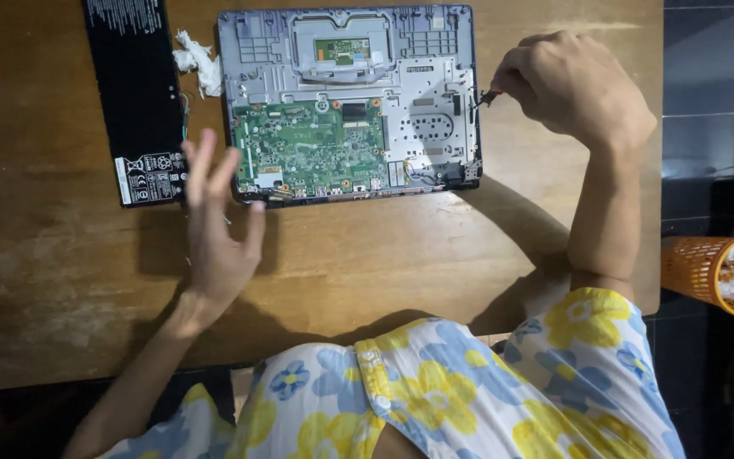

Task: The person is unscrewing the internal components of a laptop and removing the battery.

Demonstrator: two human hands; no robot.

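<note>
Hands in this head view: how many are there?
2. The left hand hovers open, near the opened laptop's lower left corner; the right hand pinches a small tool at its right edge. No others show.

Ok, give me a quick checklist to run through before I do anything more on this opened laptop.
1. Battery out of the opened laptop: ok, the long black battery lies apart on the wooden table.
2. Green circuit board uncovered: ok.
3. Right hand grip: ok, closed on a small dark tool at the laptop's right edge.
4. Tool tip seated: cannot tell, too small.
5. Left hand free: ok, open, holding nothing, beside the laptop's front corner.
6. White wad clear of the board: ok, on the table between battery and laptop.
</note>
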